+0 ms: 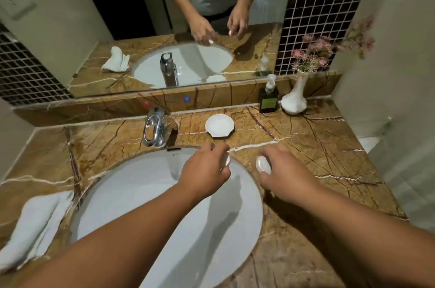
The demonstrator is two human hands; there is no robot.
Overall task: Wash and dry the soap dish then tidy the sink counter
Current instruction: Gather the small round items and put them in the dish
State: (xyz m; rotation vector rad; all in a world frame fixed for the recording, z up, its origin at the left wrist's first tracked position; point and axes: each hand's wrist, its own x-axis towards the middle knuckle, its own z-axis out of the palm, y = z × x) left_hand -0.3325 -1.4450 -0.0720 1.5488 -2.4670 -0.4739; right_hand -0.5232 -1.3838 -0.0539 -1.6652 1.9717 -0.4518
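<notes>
A white shell-shaped soap dish lies empty on the brown marble counter, just right of the chrome faucet. My left hand hovers over the far rim of the white sink and is closed around a small white soap piece. My right hand is over the counter beside the sink, gripping another small white soap piece. Both hands sit in front of the dish, a short way apart from it.
A folded white towel lies on the counter at the left. A dark pump soap bottle and a white vase with pink flowers stand at the back right. A mirror rises behind the counter, a wall at right.
</notes>
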